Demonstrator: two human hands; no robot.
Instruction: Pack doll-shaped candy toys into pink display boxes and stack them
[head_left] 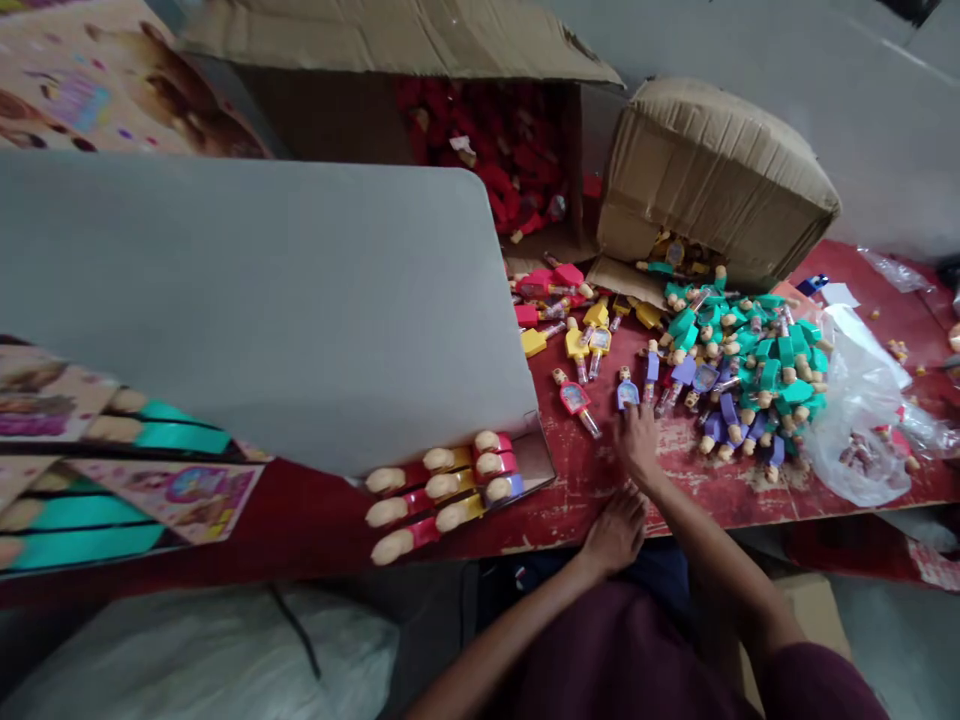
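Observation:
My right hand reaches onto the worn red table top, its fingertips just below a small purple-and-blue toy tube, and I cannot tell whether they touch it. My left hand lies flat at the table's front edge, holding nothing. A heap of teal and purple toy tubes with tan heads spreads to the right. Loose red and yellow ones lie above my hands. Several red-and-yellow tubes lie side by side in a shallow cardboard tray at the left.
A large grey board covers the table's left part. Behind it, an open carton holds red toys, and a tipped carton spills more. A clear plastic bag lies at the right. Printed cards lie at the left.

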